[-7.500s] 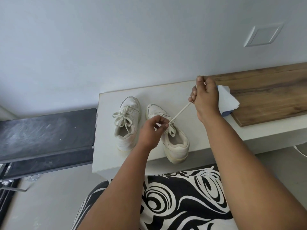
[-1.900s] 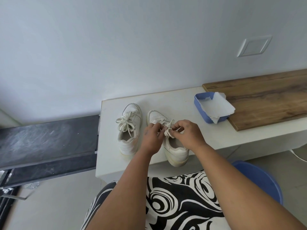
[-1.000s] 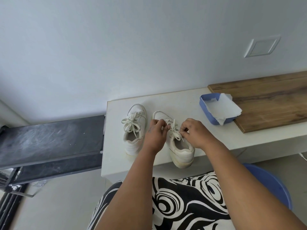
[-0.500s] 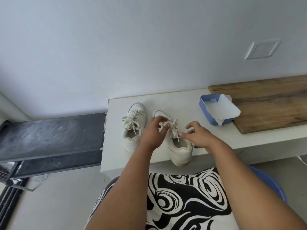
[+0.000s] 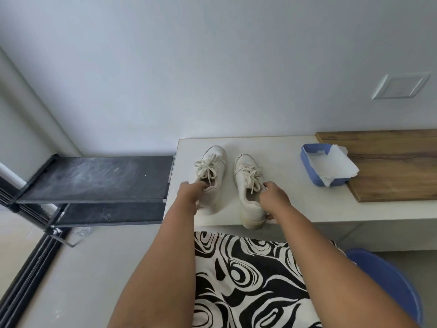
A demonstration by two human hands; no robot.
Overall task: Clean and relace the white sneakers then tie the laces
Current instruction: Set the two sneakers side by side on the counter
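- Both sneakers sit mid-frame on the counter [image 5: 295,209], laces tied in bows.
- Left hand [image 5: 189,197] grips the left sneaker [image 5: 211,171] at its heel.
- Right hand [image 5: 274,197] grips the right sneaker [image 5: 248,185], whose heel overhangs the edge.
- Risk: a loose grip could tip it off, or fingers could snag a bow.

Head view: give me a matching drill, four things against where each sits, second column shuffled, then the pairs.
Things:
1. left sneaker
2. right sneaker
3. blue tray
4. wooden board

Places:
A. holds a sheet of white paper
B. lies at the far right of the white bench
C. the left hand grips it at the heel opening
D. the right hand holds it by its side

Pairs: 1-C, 2-D, 3-A, 4-B
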